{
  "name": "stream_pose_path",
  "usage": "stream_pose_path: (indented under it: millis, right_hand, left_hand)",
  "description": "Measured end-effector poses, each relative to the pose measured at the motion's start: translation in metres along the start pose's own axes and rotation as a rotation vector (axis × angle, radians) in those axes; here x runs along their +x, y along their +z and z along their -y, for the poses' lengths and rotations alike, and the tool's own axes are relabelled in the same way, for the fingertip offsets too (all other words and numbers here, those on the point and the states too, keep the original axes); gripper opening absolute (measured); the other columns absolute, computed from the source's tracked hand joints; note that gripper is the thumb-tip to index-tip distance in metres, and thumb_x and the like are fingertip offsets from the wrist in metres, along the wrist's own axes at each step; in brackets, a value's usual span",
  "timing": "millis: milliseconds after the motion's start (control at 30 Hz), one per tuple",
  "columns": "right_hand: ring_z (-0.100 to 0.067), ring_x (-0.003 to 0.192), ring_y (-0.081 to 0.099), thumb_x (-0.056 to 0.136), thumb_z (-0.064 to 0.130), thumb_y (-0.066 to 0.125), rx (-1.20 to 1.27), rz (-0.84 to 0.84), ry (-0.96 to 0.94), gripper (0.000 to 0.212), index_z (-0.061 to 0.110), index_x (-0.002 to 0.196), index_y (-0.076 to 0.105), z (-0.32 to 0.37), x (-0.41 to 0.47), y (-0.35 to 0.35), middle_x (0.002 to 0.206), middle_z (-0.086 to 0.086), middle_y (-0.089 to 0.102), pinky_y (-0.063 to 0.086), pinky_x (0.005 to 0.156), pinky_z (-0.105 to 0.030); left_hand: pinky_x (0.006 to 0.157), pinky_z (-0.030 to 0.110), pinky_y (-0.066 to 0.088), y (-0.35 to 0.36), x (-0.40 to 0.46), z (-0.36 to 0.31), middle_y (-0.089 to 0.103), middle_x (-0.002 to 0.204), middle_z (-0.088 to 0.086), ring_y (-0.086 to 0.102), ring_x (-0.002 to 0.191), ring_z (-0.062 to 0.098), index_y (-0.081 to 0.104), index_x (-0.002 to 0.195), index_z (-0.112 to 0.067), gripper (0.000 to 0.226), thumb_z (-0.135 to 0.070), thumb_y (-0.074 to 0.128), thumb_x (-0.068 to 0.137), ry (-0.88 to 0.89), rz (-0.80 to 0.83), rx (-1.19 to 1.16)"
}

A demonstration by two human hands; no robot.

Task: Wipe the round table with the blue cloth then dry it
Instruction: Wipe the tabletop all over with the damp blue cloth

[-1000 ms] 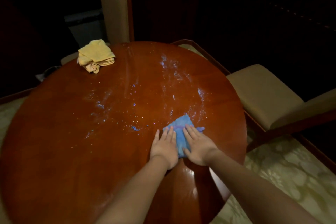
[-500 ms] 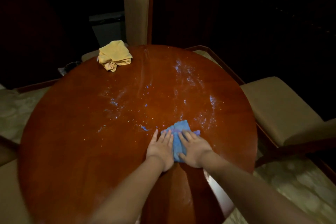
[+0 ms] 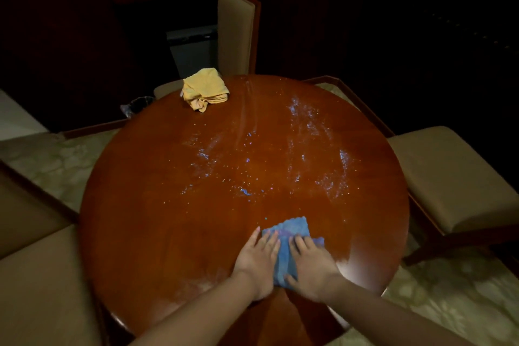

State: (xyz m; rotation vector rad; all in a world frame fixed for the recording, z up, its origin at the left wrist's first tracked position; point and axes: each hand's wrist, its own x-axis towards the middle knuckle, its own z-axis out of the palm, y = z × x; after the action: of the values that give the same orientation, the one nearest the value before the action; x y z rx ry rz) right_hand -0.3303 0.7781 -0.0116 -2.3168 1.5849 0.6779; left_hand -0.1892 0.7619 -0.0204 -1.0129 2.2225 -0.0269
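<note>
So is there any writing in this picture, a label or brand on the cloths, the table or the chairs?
None can be read.
Blue cloth: no tag or print shows.
Yellow cloth: plain, no label visible.
Table: bare wood with wet streaks, no marks.
Chairs: plain upholstery.
The dark box behind the table is too dim to tell.

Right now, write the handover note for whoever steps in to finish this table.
Left hand and right hand: both flat, fingers straight, pressing the blue cloth near the front edge of the round table.
Yellow cloth: bunched at the far edge, untouched.
Done: wiping is under way.
Left: wet droplets and streaks across the centre and far right; finish wiping, then dry, probably with the yellow cloth.
</note>
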Motion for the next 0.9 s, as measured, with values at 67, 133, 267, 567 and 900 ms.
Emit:
stream_pose_path:
  millis: [67, 133, 267, 567, 900]
  right_hand:
    - [-0.03, 0.139, 0.02, 0.096, 0.055, 0.032, -0.013, -0.018, -0.014, 0.081, 0.001, 0.151, 0.004, 0.005, 0.012, -0.008, 0.153, -0.015, 0.02, 0.022, 0.113, -0.044]
    - [-0.03, 0.138, 0.021, 0.096, 0.054, 0.033, -0.006, -0.033, -0.016, 0.081, 0.001, 0.151, 0.004, 0.007, 0.028, -0.017, 0.152, -0.014, 0.02, 0.022, 0.112, -0.044]
    - [-0.029, 0.135, 0.023, 0.096, 0.053, 0.032, -0.013, -0.052, 0.022, 0.079, 0.003, 0.151, 0.004, 0.004, 0.065, -0.038, 0.151, -0.012, 0.022, 0.024, 0.11, -0.041]
    - [-0.027, 0.134, 0.025, 0.087, 0.064, 0.015, -0.027, -0.011, -0.026, 0.089, 0.002, 0.151, 0.006, 0.019, 0.034, -0.022, 0.149, -0.011, 0.024, 0.027, 0.108, -0.043]
    - [-0.027, 0.134, 0.027, 0.094, 0.055, 0.038, 0.072, -0.102, 0.063, 0.08, 0.005, 0.151, 0.012, 0.009, 0.035, -0.017, 0.148, -0.011, 0.027, 0.035, 0.102, -0.038]
  left_hand:
    - [0.116, 0.048, -0.013, 0.001, 0.003, 0.011, -0.017, 0.157, 0.013, -0.015, 0.145, 0.027, -0.013, 0.149, -0.004, 0.074, -0.045, 0.022, 0.099, -0.026, 0.018, -0.011]
    - [0.116, 0.048, -0.012, -0.001, 0.011, 0.027, -0.018, 0.157, 0.012, -0.016, 0.145, 0.026, -0.014, 0.149, -0.004, 0.074, -0.043, 0.023, 0.099, -0.052, 0.037, -0.02]
    - [0.116, 0.047, -0.013, -0.006, 0.034, 0.064, -0.017, 0.158, 0.011, -0.015, 0.146, 0.025, -0.014, 0.149, -0.005, 0.073, -0.042, 0.023, 0.098, -0.113, 0.035, -0.065]
    - [0.115, 0.048, -0.011, 0.01, 0.006, 0.053, -0.015, 0.158, 0.014, -0.014, 0.145, 0.027, -0.012, 0.15, -0.004, 0.078, -0.043, 0.031, 0.097, 0.016, 0.031, -0.09]
    - [0.117, 0.047, -0.008, -0.006, 0.024, 0.056, -0.013, 0.159, 0.008, -0.01, 0.147, 0.024, -0.007, 0.151, -0.008, 0.071, -0.036, 0.031, 0.099, 0.027, 0.034, -0.077]
